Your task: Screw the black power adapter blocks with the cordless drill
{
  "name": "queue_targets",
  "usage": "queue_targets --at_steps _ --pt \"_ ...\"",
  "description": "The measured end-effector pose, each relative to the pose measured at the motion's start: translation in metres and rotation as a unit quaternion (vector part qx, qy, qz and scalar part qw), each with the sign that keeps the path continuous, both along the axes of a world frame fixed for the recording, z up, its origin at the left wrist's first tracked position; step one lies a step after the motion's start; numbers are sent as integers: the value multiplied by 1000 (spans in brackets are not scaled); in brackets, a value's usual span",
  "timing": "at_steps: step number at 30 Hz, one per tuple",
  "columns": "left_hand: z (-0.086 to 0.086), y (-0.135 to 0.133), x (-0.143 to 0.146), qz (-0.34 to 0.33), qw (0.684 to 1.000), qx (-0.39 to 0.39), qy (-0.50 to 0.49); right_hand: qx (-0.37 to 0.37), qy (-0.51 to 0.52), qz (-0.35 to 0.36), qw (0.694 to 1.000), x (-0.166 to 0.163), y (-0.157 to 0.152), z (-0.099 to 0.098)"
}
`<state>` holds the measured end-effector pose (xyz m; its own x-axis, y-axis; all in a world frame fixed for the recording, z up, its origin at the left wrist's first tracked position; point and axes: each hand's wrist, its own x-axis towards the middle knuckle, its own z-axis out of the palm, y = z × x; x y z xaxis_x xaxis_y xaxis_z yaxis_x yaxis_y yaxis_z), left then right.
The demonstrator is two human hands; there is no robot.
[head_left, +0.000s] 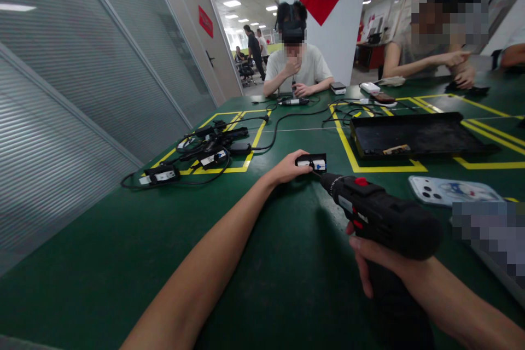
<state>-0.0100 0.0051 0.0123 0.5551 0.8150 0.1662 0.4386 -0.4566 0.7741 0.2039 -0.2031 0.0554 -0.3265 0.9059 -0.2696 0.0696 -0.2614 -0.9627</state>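
Observation:
My right hand (375, 257) is wrapped round the grip of a black cordless drill (381, 216) with red buttons. The drill points forward and left, its thin bit reaching the near edge of a small black case (324, 157). White parts and a spot of blue show on that case; its exact kind is unclear. With fingers and thumb, my left hand (292, 167) grips the case's left end and steadies it on the green table (287, 262). Whether the bit sits in a screw is too small to make out.
Black cabled devices (213, 147) lie in a tangle inside yellow tape at left. A long black tray (422, 134) stands at right, holding a small brown piece. Nearer are a phone (451, 190) and a blurred-out object (492, 240). A person (301, 68) sits opposite, another (435, 49) at right.

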Motion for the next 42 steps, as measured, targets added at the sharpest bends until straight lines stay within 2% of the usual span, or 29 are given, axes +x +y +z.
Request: queue_targets --at_steps 4,9,13,17,20,23,24,26,28,30,32,35,38,42 --pt "-1 1 0 -1 1000 2 1 27 -12 1 1000 -1 1 2" --pt "-5 2 2 21 1000 -4 -1 22 -41 -12 999 -3 -2 1" --pt "-6 0 4 30 999 -18 -15 28 -88 -69 993 -11 -6 -8" --pt "-5 -4 4 31 999 -23 -23 -1 -158 -109 981 -16 -8 -15" --pt "-4 -5 4 33 999 -21 -23 -12 -220 -85 972 -15 -8 -3" --pt "-4 -3 4 34 999 -15 -15 -11 -269 -60 961 -13 -10 21" --pt "-5 -3 3 33 999 -13 -12 -28 -268 -49 962 -13 -12 29" --pt "-4 -2 3 29 999 -8 -9 -21 -203 -16 979 -13 -15 37" --pt "-4 -2 2 22 1000 -3 -10 -3 -174 5 985 -13 -17 34" --pt "-3 -3 1 12 1000 2 -14 51 -244 0 968 -13 -17 23" --pt "-3 -4 0 3 1000 4 -19 92 -356 -11 930 -15 -14 10" --pt "-4 -4 0 -5 1000 -1 -29 149 -448 8 882 -21 -12 -3" --pt "-7 -1 0 -13 999 -6 -38 171 -498 21 850 -32 -15 -2" --pt "-10 1 0 -21 999 1 -48 175 -562 32 808 -44 -22 8"
